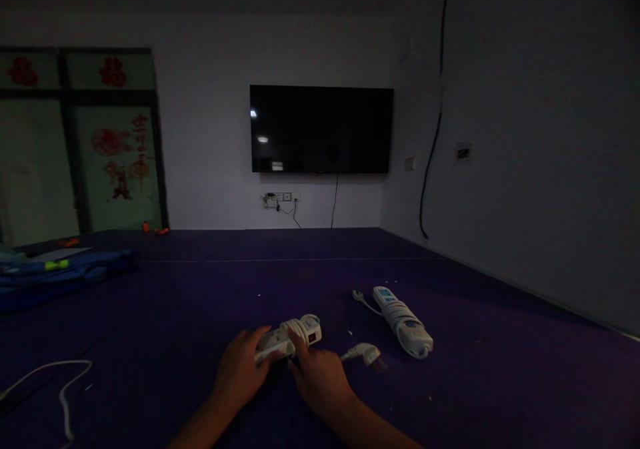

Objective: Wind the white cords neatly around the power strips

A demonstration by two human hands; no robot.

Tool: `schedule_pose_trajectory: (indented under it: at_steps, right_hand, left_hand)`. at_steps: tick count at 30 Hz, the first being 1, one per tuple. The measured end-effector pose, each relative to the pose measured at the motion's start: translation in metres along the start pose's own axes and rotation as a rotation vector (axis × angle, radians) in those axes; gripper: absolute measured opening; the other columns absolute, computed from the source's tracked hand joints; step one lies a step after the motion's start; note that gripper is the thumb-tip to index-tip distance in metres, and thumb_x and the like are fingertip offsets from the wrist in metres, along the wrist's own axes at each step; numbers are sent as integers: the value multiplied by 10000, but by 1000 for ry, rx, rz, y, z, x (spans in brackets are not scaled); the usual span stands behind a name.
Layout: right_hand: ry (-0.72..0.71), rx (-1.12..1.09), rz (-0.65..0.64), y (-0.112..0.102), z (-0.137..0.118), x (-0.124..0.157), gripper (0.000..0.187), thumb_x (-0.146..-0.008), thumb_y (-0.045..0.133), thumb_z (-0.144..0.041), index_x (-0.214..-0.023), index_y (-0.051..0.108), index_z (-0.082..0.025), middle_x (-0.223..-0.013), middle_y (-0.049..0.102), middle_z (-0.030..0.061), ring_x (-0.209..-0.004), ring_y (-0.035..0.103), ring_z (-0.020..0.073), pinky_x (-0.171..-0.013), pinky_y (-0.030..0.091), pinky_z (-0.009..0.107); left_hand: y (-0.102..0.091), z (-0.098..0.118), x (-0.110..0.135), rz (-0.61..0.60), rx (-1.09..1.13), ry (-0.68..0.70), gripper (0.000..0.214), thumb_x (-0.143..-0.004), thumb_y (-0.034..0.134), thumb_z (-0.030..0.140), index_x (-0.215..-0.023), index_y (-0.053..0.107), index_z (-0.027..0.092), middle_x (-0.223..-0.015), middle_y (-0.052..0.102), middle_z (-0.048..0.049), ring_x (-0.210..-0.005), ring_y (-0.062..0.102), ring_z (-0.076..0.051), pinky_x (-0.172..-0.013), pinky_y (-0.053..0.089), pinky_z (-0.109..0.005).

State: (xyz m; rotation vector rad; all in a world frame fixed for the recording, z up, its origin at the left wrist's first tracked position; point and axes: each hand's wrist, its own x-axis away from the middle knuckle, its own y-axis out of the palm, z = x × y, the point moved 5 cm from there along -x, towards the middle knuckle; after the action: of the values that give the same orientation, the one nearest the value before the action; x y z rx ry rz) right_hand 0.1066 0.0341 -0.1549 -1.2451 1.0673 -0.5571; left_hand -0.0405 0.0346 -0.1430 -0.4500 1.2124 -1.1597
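Both hands are on a white power strip [276, 337] that has its cord wound around one end. My left hand [243, 363] grips the near left end, thumb and fingers on either side. My right hand [320, 377] is closed on the strip by the wound cord [296, 329], thumb along the coils. A dark switch shows at the strip's right end. To the right of my right hand lies its white plug [367, 353], prongs pointing right. Farther right, a second power strip [400, 319] rests with its cord wrapped around it and a small plug [357, 295] beside it.
The purple surface [210, 289] carries small white scraps. A white cable [63, 392] curves at the lower left, and blue folded cloth [95, 265] lies beyond it. Small orange objects [161, 231] sit near the door. A television [323, 129] hangs on the far wall.
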Motion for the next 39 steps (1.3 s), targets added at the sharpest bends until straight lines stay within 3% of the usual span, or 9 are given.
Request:
schedule_pose_trajectory:
  at_steps: [8,16,31,39]
  right_hand:
    - [9,-10,-46,-2,-3,-2,615,-803,534,-206,-1369,297,-176,-989,671,131,-792,661,256,-651,495,320]
    - [30,8,-45,-2,-3,-3,568,-803,510,-173,-1347,346,-183,-998,664,143,-766,666,244,-637,504,309]
    - [32,127,-49,9,0,-7,588,-798,461,-84,-1358,330,-206,-973,668,141,-662,673,239,-547,518,306]
    - [34,130,-46,6,1,-7,560,-807,439,-57,-1332,374,-238,-945,680,119,-679,674,223,-544,511,271]
  left_hand:
    - [9,2,2,48,-102,126,392,-780,543,357,-1145,565,215,-1131,612,-86,-1064,521,-250,-885,406,-402]
    - [10,8,6,63,-169,203,365,-789,528,326,-1148,564,270,-1133,587,-64,-1032,500,-238,-851,398,-379]
    - [8,11,8,80,-159,240,395,-760,571,324,-1153,564,285,-1104,580,-63,-1002,499,-243,-825,413,-376]
    - [8,5,7,88,-105,232,427,-767,552,454,-1160,560,287,-1125,590,-64,-1028,509,-245,-862,401,-397]
